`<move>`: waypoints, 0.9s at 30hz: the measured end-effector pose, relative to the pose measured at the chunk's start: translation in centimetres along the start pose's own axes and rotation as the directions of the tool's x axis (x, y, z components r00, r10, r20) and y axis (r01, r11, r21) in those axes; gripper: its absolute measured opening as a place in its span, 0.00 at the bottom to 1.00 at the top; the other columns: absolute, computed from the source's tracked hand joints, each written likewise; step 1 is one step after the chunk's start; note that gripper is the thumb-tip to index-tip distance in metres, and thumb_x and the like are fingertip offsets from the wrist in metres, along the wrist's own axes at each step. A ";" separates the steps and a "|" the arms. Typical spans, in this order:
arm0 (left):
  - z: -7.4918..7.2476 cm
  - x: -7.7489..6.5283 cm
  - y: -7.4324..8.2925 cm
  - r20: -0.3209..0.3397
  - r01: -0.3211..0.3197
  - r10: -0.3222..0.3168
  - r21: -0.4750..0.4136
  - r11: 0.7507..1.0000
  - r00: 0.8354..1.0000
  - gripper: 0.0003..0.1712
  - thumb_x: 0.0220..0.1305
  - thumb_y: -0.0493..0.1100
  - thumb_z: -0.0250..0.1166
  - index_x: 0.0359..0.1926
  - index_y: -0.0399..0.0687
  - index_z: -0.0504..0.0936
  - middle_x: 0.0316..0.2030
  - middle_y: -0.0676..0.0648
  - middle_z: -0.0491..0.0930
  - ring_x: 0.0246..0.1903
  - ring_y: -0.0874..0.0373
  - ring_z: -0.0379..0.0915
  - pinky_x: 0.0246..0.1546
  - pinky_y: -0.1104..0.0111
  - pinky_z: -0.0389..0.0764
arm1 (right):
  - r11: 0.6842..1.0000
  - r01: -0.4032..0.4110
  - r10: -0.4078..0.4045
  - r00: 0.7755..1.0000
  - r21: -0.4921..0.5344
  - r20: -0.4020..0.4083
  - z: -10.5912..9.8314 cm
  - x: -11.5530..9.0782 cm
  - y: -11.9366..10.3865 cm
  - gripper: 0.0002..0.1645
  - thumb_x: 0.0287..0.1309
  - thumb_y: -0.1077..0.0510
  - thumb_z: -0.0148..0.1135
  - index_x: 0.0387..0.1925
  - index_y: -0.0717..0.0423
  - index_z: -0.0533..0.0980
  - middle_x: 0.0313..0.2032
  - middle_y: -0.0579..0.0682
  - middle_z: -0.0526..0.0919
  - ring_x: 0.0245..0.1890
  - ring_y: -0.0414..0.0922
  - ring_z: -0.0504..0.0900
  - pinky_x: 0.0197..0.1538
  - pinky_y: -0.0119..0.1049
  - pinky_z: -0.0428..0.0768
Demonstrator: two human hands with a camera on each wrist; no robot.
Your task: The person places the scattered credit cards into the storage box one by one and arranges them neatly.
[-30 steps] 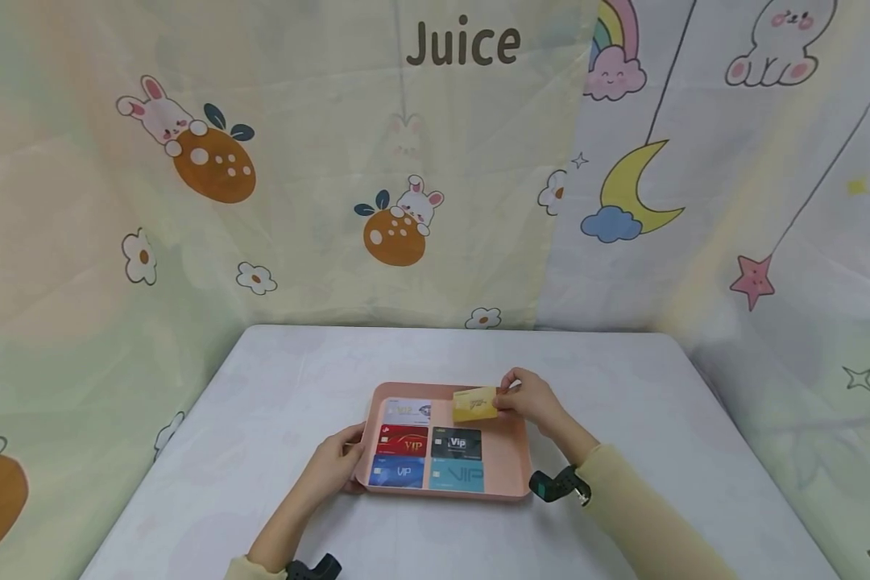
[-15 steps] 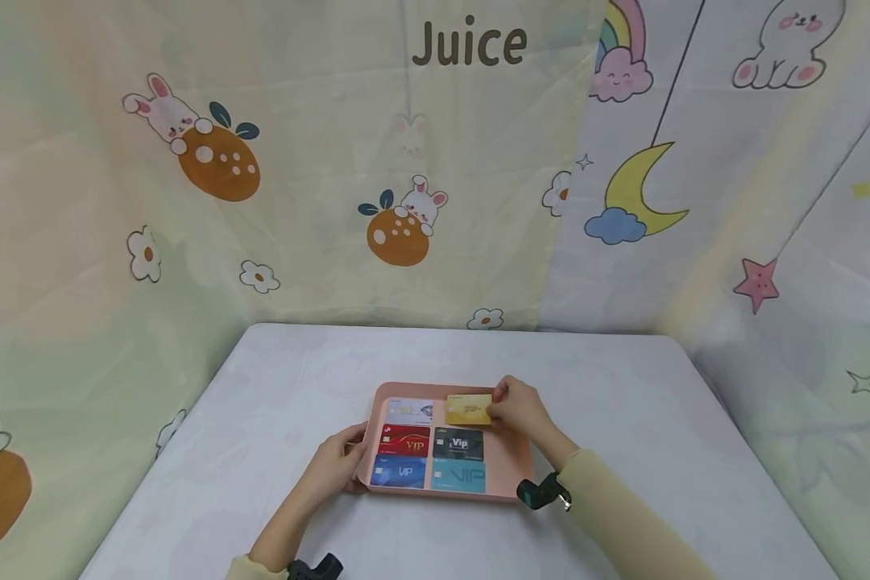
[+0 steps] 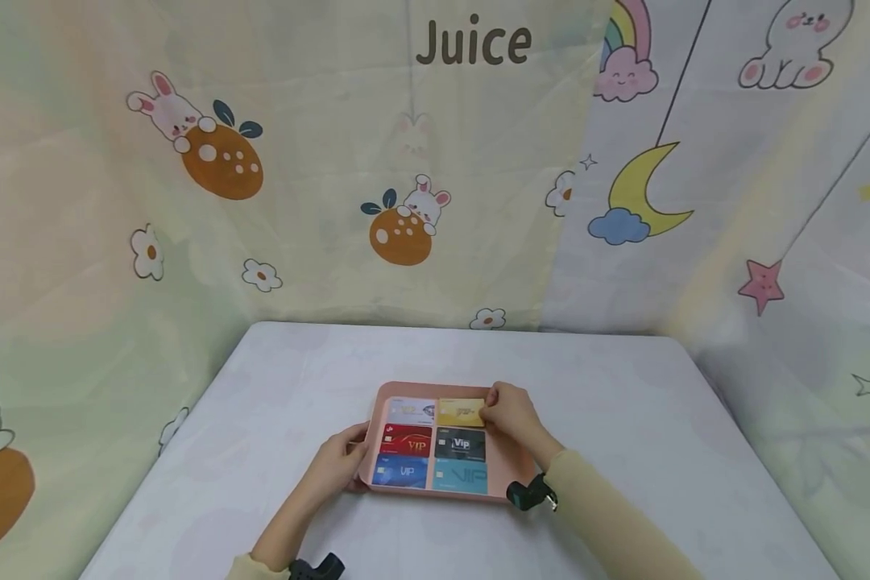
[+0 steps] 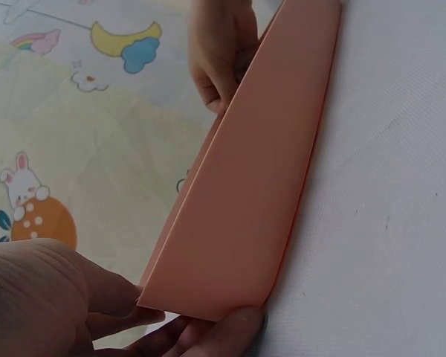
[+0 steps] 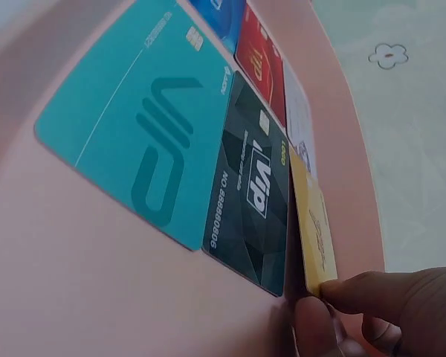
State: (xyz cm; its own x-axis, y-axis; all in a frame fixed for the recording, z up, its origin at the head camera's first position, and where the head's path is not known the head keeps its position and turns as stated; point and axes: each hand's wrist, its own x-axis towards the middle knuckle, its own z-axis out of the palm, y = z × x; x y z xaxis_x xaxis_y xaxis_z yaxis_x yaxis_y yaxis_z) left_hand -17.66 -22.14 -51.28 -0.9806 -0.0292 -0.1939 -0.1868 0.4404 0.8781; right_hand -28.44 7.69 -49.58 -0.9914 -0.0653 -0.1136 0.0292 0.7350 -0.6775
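Observation:
A pink tray lies on the table with its left edge gripped by my left hand; in the left wrist view, thumb and fingers wrap its corner. My right hand pinches the right end of a gold card at the tray's back. The right wrist view shows that card slightly tilted beside the black VIP card. In front of the black card lies a teal VIP card. The left column holds a white card, a red card and a blue card.
The white table surrounds the tray. Behind it hangs a printed cloth backdrop. A black wrist device on the right arm overlaps the tray's front right corner.
My right hand has moved the gold card left and down, from above the tray to the spot right of the white card and behind the black one. The left hand keeps its grip.

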 end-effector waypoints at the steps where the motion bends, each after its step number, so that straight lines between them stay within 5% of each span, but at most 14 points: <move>1: 0.1 0.0 0.0 0.004 0.000 0.000 0.000 1.000 1.000 0.28 0.77 0.40 0.58 0.73 0.39 0.70 0.61 0.35 0.78 0.46 0.51 0.81 0.27 0.62 0.90 | 1.000 -0.004 0.004 1.000 -0.001 0.000 0.1 0.0 0.1 0.14 0.54 0.65 0.71 0.25 0.55 0.71 0.24 0.49 0.77 0.24 0.43 0.76 0.23 0.29 0.71; 17: 0.1 0.1 0.2 0.010 -0.002 0.002 0.014 1.000 1.000 0.28 0.77 0.41 0.58 0.74 0.39 0.69 0.59 0.36 0.79 0.44 0.52 0.81 0.27 0.63 0.90 | 0.999 -0.015 0.015 1.000 0.050 -0.012 -0.3 -0.7 0.2 0.12 0.61 0.62 0.69 0.29 0.56 0.72 0.26 0.50 0.77 0.22 0.42 0.78 0.23 0.29 0.72; 27: -1.8 1.0 -0.2 0.034 0.005 -0.007 0.049 0.999 0.999 0.25 0.78 0.45 0.58 0.69 0.38 0.74 0.53 0.40 0.83 0.42 0.54 0.80 0.29 0.62 0.90 | 0.975 0.209 -0.214 0.975 -0.072 -0.059 -4.1 -1.2 1.3 0.11 0.64 0.57 0.69 0.33 0.53 0.73 0.26 0.47 0.75 0.27 0.42 0.72 0.27 0.31 0.70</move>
State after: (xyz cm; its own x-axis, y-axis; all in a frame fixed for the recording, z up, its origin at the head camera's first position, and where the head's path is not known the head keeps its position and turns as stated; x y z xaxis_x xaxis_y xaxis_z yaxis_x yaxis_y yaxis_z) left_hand -18.72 -23.81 -50.86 -0.9767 -0.0019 -0.2144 -0.1885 0.4837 0.8547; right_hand -27.78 11.47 -47.32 -0.9805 -0.1808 0.0770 -0.1883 0.7519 -0.6318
